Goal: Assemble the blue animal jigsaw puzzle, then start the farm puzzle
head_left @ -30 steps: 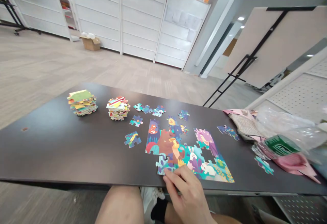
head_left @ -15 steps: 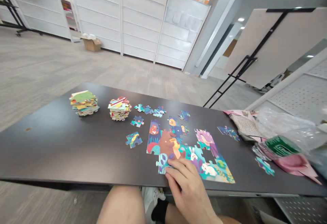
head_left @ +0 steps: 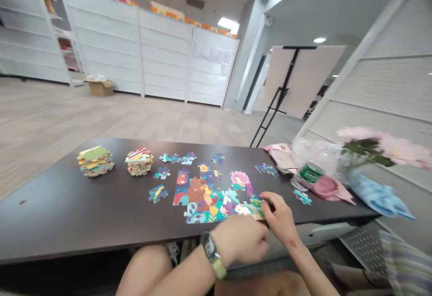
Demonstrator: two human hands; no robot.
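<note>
A partly joined animal jigsaw puzzle [head_left: 199, 192] lies near the front edge of the dark table. My right hand [head_left: 279, 217] rests at its lower right corner, fingers apart, with the fingertips touching the puzzle's edge. My left hand [head_left: 239, 241], with a watch [head_left: 209, 247] on its wrist, is over the table's front edge, below the puzzle. It is smeared by motion and its fingers are curled and mostly hidden. Loose puzzle pieces lie around, such as a yellow-and-blue piece [head_left: 158, 193] at the left and a teal piece [head_left: 302, 196] at the right.
Two stacks of puzzle pieces, a taller stack [head_left: 96, 161] and a smaller stack [head_left: 139, 161], stand on the left. Clear plastic wrapping [head_left: 313, 152], a green-labelled roll [head_left: 311, 172] and pink flowers [head_left: 388, 145] crowd the right end. Behind stands an easel [head_left: 281, 91].
My left hand has come into view over the front edge. My right hand has gone from the puzzle's lower left part to its lower right corner. The camera has tilted up and turned right.
</note>
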